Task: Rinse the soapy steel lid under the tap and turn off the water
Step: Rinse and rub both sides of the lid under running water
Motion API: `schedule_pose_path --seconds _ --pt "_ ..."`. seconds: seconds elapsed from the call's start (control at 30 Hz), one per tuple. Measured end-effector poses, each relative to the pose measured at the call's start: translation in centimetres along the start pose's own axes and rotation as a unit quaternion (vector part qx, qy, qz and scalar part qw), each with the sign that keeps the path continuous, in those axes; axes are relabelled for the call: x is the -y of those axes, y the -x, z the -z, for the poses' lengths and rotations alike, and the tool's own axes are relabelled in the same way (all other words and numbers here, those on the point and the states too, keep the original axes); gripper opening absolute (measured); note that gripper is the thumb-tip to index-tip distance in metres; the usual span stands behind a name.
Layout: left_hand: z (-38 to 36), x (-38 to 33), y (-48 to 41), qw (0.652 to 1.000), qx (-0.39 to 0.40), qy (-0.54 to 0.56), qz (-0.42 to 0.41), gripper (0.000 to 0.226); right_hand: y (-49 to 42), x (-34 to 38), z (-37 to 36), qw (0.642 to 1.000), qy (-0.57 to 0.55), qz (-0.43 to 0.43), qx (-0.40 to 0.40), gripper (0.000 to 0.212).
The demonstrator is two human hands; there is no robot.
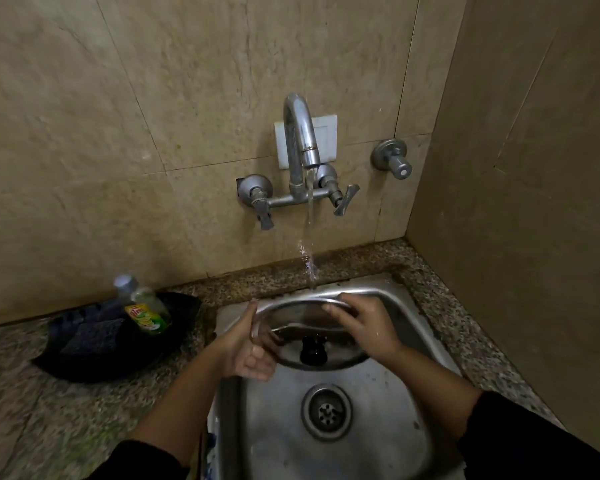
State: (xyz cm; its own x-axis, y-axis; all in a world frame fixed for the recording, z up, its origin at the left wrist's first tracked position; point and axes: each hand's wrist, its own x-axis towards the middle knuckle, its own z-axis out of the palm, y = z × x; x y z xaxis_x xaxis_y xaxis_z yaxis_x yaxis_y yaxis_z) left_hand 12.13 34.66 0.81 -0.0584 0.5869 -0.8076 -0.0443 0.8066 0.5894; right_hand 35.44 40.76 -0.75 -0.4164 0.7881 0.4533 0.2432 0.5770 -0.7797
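Note:
The round steel lid [300,315] is tilted over the steel sink [406,341], its black knob [313,349] facing me. My left hand [248,353] grips the lid's left rim. My right hand [362,323] lies over its upper right rim, fingers curled on the edge. Water [310,237] runs from the curved wall tap [300,140] and strikes the lid's far rim. The tap's right lever handle [345,200] points down and to the right; the left handle [264,213] hangs down.
A green dish-soap bottle [146,311] stands in a black tray [94,341] on the speckled counter at the left. A separate wall valve [394,161] sits right of the tap. The sink drain [327,410] lies below the lid. A tiled side wall closes the right.

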Motion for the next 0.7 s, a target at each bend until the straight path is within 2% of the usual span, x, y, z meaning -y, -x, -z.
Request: schedule_pose_path --seconds 0.03,0.07,0.13,0.2,0.23,0.3,0.37,0.4,0.47,0.57,0.63,0.7 --pt "-0.1 0.1 0.2 0.999 0.004 -0.051 0.007 0.118 -0.5 0.0 0.1 0.997 -0.051 -0.061 0.004 0.014" --pt "-0.2 0.1 0.5 0.995 -0.005 -0.096 0.007 0.121 -1.0 -0.1 0.2 0.991 -0.087 -0.103 0.003 0.017" --pt "-0.9 0.0 1.2 0.983 -0.071 -0.166 -0.022 0.106 -2.1 -0.7 0.6 0.973 -0.146 -0.178 0.004 0.027" --pt "-1.0 -0.3 0.5 0.97 -0.141 -0.174 -0.093 0.085 -3.0 -1.1 1.0 0.959 -0.173 -0.225 0.003 0.032" --pt "-0.9 -0.4 -0.1 0.972 -0.144 -0.141 -0.12 0.081 -3.4 -1.3 1.0 0.953 -0.182 -0.244 0.002 0.032" --pt "-0.6 -0.3 -1.8 0.982 -0.096 -0.002 -0.16 0.074 -4.3 -1.4 0.8 0.937 -0.207 -0.281 -0.01 0.031" --pt "-1.1 -0.2 -1.3 0.97 -0.071 0.09 -0.216 0.057 -5.1 -1.4 0.5 0.92 -0.23 -0.315 -0.037 0.037" --pt "-1.5 -0.4 -1.0 0.959 -0.085 0.108 -0.25 0.048 -5.6 -1.4 0.3 0.915 -0.233 -0.324 -0.052 0.041" --pt "-2.0 -0.7 -0.8 0.933 -0.117 0.137 -0.311 0.036 -6.5 -1.5 0.1 0.933 -0.177 -0.306 -0.064 0.045" --pt "-2.5 -1.6 -0.4 0.916 -0.12 0.121 -0.363 0.029 -8.3 -0.7 -0.2 0.977 0.043 -0.208 -0.014 0.034" --pt "-2.9 -2.3 -0.1 0.915 -0.114 0.081 -0.379 0.028 -9.7 1.1 -1.1 0.979 0.141 -0.113 0.092 0.03" --pt "-3.4 -2.7 0.4 0.908 -0.111 0.047 -0.401 0.028 -10.7 2.4 -1.9 0.961 0.192 0.009 0.199 0.026"
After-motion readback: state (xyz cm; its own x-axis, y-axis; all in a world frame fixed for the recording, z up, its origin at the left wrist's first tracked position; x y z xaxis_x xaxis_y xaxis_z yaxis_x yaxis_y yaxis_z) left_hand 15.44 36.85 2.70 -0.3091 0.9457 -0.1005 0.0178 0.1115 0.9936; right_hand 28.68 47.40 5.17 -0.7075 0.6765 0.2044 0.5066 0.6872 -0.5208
